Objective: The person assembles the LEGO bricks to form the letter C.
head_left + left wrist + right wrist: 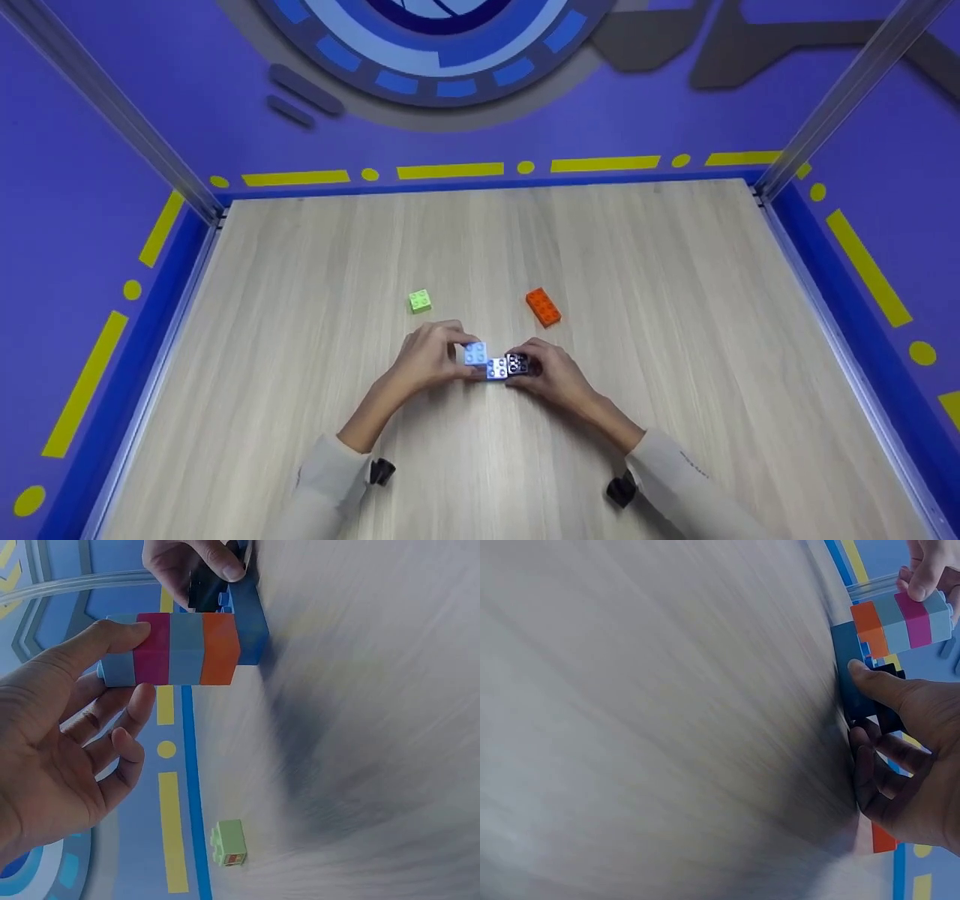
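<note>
My left hand (426,354) pinches a stack of toy building bricks between thumb and fingers, the thumb pressing its magenta layer (153,652). Light blue layers lie on both sides of the magenta one, and an orange brick (220,649) forms the bottom. That orange end sits at one end of a long blue brick (251,622) low on the table. With thumb and fingers on either side, my right hand (556,375) grips the blue brick's other end, where a black brick (517,364) stands on top. Between stack and black brick, blue studs show.
Beyond my left hand a light green brick (420,301) lies on the wooden table (300,300). An orange-red brick (543,307) lies beyond my right hand. Blue panels with yellow markings (450,171) wall in the back and sides.
</note>
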Demonstrator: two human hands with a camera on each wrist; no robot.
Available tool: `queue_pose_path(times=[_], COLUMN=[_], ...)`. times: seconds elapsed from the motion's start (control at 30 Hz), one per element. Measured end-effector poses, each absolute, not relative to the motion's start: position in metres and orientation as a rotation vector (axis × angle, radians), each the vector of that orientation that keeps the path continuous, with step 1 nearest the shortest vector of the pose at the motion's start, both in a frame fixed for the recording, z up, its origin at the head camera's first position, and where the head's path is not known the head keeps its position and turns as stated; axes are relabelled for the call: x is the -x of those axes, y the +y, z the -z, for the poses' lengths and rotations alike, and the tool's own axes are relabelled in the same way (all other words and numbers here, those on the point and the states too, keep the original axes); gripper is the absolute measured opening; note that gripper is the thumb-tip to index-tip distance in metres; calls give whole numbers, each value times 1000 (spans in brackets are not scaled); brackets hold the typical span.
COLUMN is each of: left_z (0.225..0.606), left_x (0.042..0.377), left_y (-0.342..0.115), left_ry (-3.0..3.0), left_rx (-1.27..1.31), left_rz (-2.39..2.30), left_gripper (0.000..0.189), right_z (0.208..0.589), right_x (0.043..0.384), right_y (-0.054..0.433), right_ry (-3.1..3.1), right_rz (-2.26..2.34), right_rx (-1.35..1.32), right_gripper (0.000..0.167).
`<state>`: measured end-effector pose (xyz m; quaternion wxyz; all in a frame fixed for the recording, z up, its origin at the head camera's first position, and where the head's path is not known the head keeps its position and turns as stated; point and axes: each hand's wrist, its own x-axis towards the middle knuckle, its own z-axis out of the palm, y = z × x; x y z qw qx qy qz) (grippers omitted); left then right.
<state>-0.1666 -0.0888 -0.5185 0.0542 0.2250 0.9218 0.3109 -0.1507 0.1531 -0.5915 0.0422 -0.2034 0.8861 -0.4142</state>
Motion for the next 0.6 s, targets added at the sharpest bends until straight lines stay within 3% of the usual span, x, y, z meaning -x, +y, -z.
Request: queue_pose_path(times=[0.6], left_z=[549], left_x=[164], left_y=[-98], left_ry=[2559], left_rx=[-770], left_rz=[-1369], left_gripper=[39], right_z=[589], right_x=[151], right_y=[153], right_ry=[2700], right_rz=[1266], right_rx=[594], right_gripper=[37])
